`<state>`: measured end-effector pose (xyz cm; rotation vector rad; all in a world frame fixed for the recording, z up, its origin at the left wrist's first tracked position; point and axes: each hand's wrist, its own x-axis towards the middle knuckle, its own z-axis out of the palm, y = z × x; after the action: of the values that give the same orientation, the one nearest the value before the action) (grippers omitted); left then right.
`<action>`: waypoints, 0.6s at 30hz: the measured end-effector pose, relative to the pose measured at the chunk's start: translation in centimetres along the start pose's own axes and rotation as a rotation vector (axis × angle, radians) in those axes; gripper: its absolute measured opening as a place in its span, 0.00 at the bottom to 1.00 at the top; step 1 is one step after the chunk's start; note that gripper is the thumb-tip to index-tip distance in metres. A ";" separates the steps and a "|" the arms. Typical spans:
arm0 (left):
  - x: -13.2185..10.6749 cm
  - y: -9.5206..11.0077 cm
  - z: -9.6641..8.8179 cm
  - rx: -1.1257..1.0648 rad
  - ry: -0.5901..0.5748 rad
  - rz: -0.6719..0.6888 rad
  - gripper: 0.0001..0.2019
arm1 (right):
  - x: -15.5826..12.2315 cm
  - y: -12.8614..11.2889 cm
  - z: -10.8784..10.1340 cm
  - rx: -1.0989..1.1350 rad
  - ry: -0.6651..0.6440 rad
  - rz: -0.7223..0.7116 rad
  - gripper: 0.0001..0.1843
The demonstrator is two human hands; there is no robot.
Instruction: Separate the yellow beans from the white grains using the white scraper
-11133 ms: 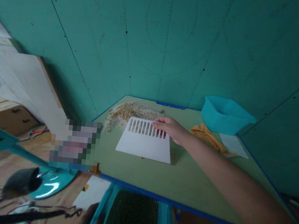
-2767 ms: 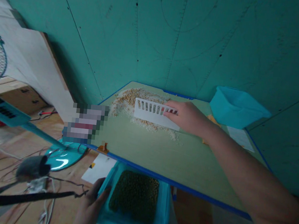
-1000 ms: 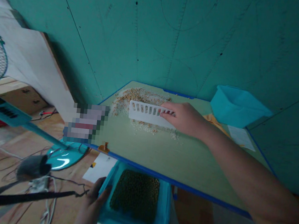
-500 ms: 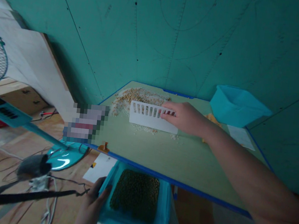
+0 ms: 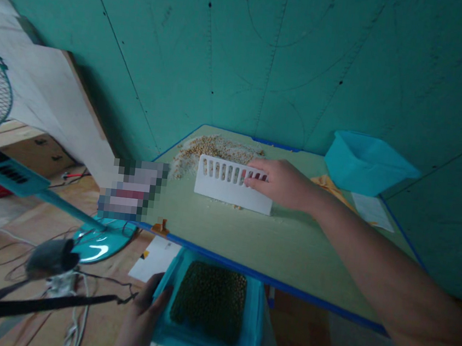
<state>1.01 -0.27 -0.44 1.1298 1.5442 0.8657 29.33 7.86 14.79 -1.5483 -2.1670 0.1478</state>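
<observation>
My right hand (image 5: 273, 182) is closed on the right end of a white slotted plastic divider (image 5: 233, 191), which stands on edge on the table (image 5: 290, 240). A few pale grains lie by its lower edge. Behind it spreads a pile of tan beans mixed with white grains (image 5: 209, 147). My left hand (image 5: 150, 305) grips the left rim of a blue plastic basket (image 5: 253, 329) just below the table's front edge. Dark green and tan beans (image 5: 209, 303) fill the bottom of the basket.
A second blue bin (image 5: 370, 165) stands at the table's back right, beside an orange cloth (image 5: 330, 189) and white paper (image 5: 373, 211). A pixelated flat item lies on the left corner. A blue fan (image 5: 12, 172) with cables around it stands left. The green wall (image 5: 267, 61) rises behind.
My right hand has drawn the divider slightly toward me and to the left, over the stray grains in front of it. My left hand and the basket have stayed put.
</observation>
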 end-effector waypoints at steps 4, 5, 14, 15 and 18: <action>-0.1 0.1 0.1 -0.014 0.013 -0.008 0.11 | -0.1 -0.3 0.0 0.035 -0.005 0.005 0.10; -0.2 0.1 0.1 -0.028 0.024 -0.013 0.11 | -0.1 -0.4 0.0 0.043 -0.006 0.004 0.10; 0.0 0.1 -0.1 0.039 -0.034 0.038 0.11 | -0.3 -1.0 -0.3 0.075 -0.025 -0.015 0.09; 0.0 0.1 -0.1 0.036 -0.035 0.044 0.11 | -0.3 -1.1 -0.4 0.076 -0.030 -0.012 0.09; -0.1 0.2 0.0 0.011 0.008 0.053 0.10 | -0.4 -1.4 -0.4 0.082 -0.052 0.007 0.09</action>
<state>1.10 -0.31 -0.19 1.1806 1.5331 0.8993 28.37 6.90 15.48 -1.5219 -2.1678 0.2780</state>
